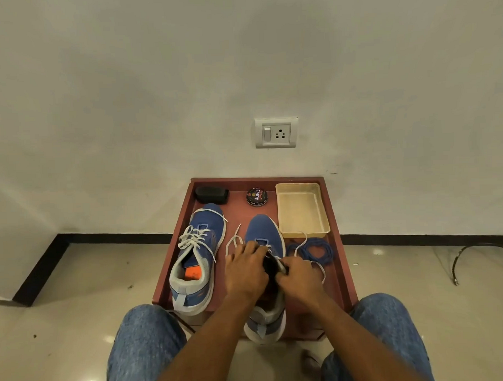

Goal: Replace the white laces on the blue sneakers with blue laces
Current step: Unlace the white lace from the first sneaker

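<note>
Two blue sneakers on a reddish low table [335,216], toes toward the wall. All places below are given from the right sneaker [264,235], the one under the hands.

Left sneaker [200,255]: just beside it, on its left, apart from it. White lace [193,238] threaded through its eyelets, ends loose over the toe and side. Orange insert visible inside the heel.

Right sneaker: heel overhangs the table's near edge. Its white lace [233,242] is partly loosened; one loop lies on the table to its left, another strand trails off to its right toward the blue laces.

Left hand [244,271]: on top of the sneaker's lacing, fingers curled down over the tongue area; whether it pinches the lace cannot be told.

Right hand [300,277]: at the sneaker's right side, fingers curled, apparently pinching a lace end near the eyelets; the grip is blurred.

Blue laces [318,250]: loose coil on the table just right of the sneaker, touched by a white strand.

Cream tray [325,210]: beyond the coil, right of the sneaker's toe.

Polish tin [256,197]: beyond the toe, near the table's far edge.

Black brush [212,194]: beyond and left, past the left sneaker's toe.

Wall socket [276,132]: on the wall above the table.
</note>
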